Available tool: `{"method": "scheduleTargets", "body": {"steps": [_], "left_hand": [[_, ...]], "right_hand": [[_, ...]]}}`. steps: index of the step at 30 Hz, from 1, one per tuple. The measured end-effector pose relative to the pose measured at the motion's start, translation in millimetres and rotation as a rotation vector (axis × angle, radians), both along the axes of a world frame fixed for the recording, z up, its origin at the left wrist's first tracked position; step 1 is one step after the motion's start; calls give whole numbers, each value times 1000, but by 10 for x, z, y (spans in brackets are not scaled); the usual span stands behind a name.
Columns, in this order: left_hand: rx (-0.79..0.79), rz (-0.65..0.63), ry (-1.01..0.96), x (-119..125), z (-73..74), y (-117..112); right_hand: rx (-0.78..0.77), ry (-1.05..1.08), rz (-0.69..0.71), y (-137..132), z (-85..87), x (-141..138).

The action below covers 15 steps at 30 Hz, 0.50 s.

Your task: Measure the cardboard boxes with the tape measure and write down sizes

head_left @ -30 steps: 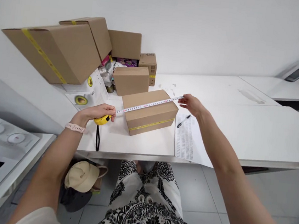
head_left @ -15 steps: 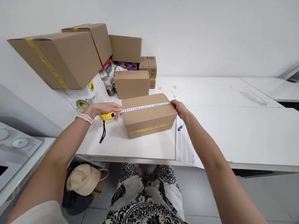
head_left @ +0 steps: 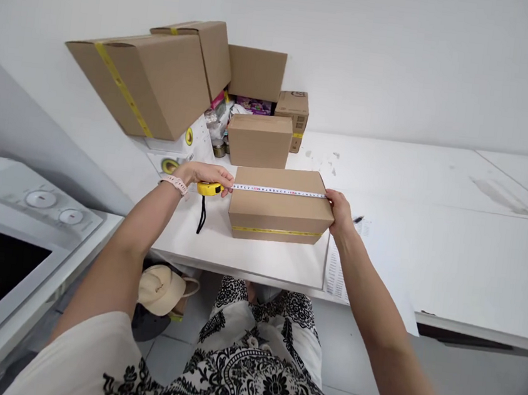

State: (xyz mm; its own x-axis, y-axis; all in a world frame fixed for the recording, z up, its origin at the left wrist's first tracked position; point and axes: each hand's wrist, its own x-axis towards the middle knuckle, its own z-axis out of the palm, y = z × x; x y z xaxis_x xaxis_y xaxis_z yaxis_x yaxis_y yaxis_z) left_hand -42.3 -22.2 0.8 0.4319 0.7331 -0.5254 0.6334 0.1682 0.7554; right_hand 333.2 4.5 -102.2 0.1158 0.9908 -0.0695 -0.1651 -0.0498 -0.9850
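A closed cardboard box [head_left: 274, 214] with yellow tape along its front side lies on the white table. Across its top runs the white blade [head_left: 269, 190] of a tape measure [head_left: 209, 188], whose yellow case with a black wrist strap is just left of the box. My left hand [head_left: 212, 174], with a pink band at the wrist, is closed on the blade beside the case, at the box's left edge. At the right edge, my right hand [head_left: 339, 210] pinches the blade's far end and rests against the box's corner. Its fingertips are partly hidden.
Large cardboard boxes [head_left: 172, 87] are stacked at the back left. A smaller box [head_left: 259, 142] stands behind the measured one. Printed sheets [head_left: 336, 274] and a black pen [head_left: 358, 219] lie at the right. A microwave [head_left: 18, 241] is on the left, and a cap [head_left: 162, 289] below the table.
The box has turned to lie nearly parallel with the table's front edge, and the blade has turned with it. Both hands keep their hold. The view has shifted left.
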Motion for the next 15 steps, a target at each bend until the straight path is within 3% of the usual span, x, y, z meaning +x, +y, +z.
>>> {"method": "scheduleTargets", "body": {"steps": [5, 10, 15], "left_hand": [[-56, -20, 3, -41, -1, 15], [-143, -9, 3, -34, -18, -71], [-145, -21, 16, -33, -25, -143]], "right_hand": [[-59, 58, -87, -245, 70, 19], [-36, 10, -33, -209, 119, 59], [-10, -19, -19, -178, 53, 53]]}}
